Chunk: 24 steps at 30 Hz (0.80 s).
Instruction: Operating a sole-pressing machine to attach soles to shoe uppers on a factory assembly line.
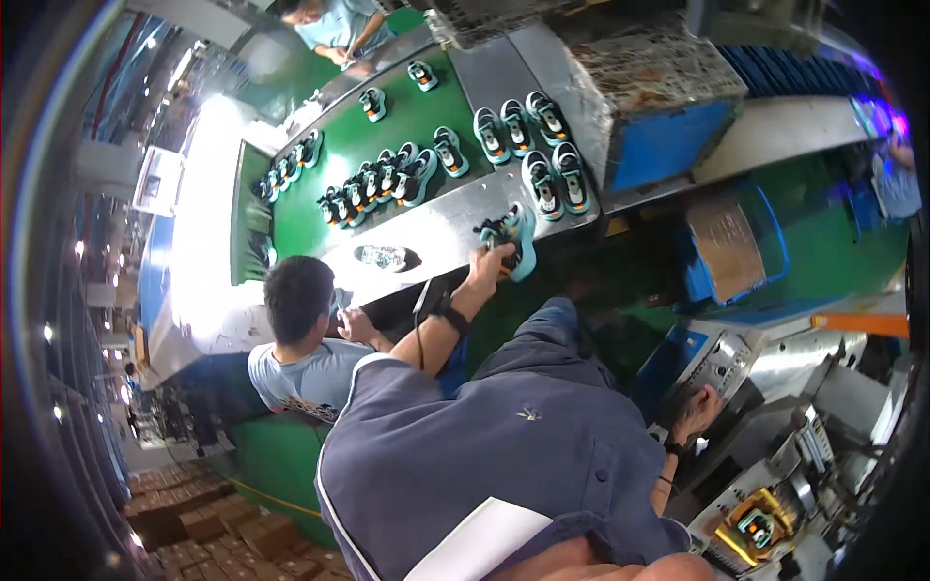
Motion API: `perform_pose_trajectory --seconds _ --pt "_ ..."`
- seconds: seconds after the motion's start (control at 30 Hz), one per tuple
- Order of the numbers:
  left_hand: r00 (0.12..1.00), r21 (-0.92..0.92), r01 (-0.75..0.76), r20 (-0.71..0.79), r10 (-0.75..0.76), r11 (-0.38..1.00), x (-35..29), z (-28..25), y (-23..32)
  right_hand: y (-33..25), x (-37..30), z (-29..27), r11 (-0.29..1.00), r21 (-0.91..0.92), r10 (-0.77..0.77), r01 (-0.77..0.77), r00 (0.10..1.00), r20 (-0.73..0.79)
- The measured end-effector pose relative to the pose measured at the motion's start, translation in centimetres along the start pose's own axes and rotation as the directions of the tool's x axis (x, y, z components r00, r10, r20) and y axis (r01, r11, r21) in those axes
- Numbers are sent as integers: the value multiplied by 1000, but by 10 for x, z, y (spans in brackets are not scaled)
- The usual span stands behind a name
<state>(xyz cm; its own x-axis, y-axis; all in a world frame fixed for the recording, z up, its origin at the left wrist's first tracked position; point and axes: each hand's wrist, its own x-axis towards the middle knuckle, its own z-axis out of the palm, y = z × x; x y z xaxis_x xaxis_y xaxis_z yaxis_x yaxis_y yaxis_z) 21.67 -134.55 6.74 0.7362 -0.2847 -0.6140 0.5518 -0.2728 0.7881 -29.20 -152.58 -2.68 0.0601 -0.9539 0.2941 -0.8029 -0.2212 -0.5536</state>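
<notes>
My left hand [487,270] is closed around a sneaker [521,242] with a pale turquoise sole and dark upper, held tilted just off the near edge of the metal ledge [450,221]. Two pairs' worth and more of similar sneakers [544,184] stand upright on the ledge beyond it. Over on the right, my right hand [697,412] is beside a metal machine [722,363], its fingers loosely spread and nothing visible in them. Whether it touches the machine, I cannot tell.
Sneakers also stand in rows on a green conveyor belt [320,194]. A co-worker [305,334] sits close at my left, and another person [339,34] works across the belt. A blue cart with cardboard [727,242] stands at right. A yellow fixture [756,528] holds a shoe, lower right.
</notes>
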Motion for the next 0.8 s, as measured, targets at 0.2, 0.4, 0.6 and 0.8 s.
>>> perform_pose_trajectory --seconds 0.2,0.4,0.6,0.8 --pt "882 460 -317 -180 437 830 168 4 -16 -44 81 6 997 78 24 -20 999 -43" --pt "843 574 -409 -59 534 709 213 41 -53 -295 258 -13 910 216 -319 353 931 -175" --pt "941 472 -337 130 314 815 157 7 44 -585 390 -29 657 177 -692 733 679 -243" --pt "808 300 -574 59 586 762 199 -3 92 -860 466 83 463 231 -886 856 439 150"
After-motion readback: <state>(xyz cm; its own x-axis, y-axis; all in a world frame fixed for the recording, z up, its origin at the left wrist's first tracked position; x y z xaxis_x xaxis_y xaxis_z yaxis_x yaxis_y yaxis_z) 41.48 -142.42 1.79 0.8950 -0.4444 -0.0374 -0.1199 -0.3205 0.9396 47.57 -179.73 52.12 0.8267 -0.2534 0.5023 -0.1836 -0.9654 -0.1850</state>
